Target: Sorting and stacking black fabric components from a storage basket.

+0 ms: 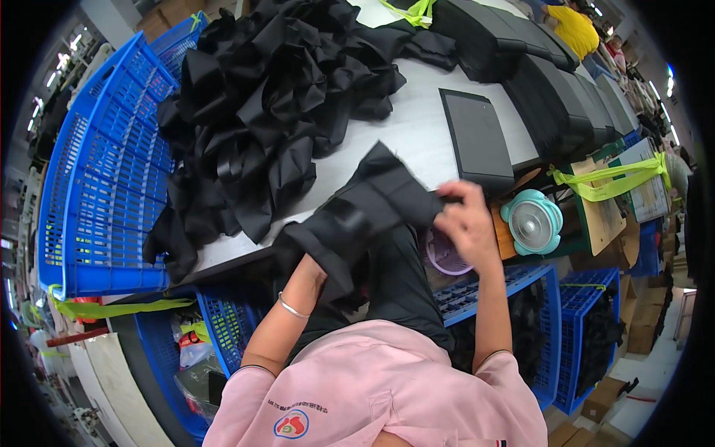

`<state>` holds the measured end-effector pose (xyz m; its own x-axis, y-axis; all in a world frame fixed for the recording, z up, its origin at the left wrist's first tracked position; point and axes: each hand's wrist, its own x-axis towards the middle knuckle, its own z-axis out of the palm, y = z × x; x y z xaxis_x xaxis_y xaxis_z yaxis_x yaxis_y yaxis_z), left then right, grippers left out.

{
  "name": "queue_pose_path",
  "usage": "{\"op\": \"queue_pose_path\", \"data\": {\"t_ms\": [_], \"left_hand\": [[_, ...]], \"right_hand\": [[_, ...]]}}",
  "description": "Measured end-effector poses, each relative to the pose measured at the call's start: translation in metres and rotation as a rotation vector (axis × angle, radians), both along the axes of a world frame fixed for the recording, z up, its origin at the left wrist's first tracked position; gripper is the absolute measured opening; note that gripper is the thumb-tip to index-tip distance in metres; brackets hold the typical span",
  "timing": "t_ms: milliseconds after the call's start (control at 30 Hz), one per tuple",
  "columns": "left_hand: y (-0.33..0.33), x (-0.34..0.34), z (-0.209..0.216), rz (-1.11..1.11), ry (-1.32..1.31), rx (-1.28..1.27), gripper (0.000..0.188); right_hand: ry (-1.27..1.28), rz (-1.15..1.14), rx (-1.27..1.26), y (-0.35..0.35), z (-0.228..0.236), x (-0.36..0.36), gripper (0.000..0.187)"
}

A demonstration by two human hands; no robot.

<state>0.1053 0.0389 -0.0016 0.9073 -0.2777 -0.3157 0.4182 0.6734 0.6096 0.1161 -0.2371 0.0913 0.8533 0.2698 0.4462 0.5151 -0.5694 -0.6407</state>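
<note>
The black fabric piece (365,216) spans both hands, its long axis running from the left hand (313,272), buried inside its lower-left end so its grip cannot be told, up-right to the right hand (465,220) pinching its edge.

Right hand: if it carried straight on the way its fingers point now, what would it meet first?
The right hand points up-left, fingers pinching the black fabric piece. Straight on, it would press further into that piece; beyond lies bare grey table, then probably the black fabric pile. Depth is unclear.
</note>
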Motion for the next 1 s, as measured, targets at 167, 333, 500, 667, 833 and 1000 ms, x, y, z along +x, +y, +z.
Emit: {"op": "queue_pose_path", "data": {"t_ms": [167, 333, 500, 667, 833, 1000], "left_hand": [[-0.035, 0.033, -0.005, -0.151, -0.003, 0.352, 0.044], [-0.024, -0.001, 0.014, 0.079, -0.222, 0.541, 0.029], [0.006, 0.030, 0.015, 0.511, -0.589, 1.189, 0.045], [-0.025, 0.055, 0.017, 0.303, -0.435, 0.573, 0.065], [-0.036, 0.057, 0.015, 0.184, -0.196, 0.537, 0.033], [-0.056, 0.069, 0.000, 0.403, -0.488, 0.758, 0.024]], "right_hand": [[0.058, -0.296, 0.358, -0.016, -0.041, 0.096, 0.013], [0.002, -0.513, 0.433, 0.007, -0.065, 0.071, 0.040], [0.565, -0.254, 0.863, 0.048, -0.077, -0.009, 0.023], [0.837, 0.083, 1.186, 0.075, -0.092, 0.016, 0.038], [1.004, 0.195, 1.395, 0.062, -0.067, 0.031, 0.044], [0.925, 0.125, 1.399, 0.054, -0.072, 0.038, 0.038]]}}
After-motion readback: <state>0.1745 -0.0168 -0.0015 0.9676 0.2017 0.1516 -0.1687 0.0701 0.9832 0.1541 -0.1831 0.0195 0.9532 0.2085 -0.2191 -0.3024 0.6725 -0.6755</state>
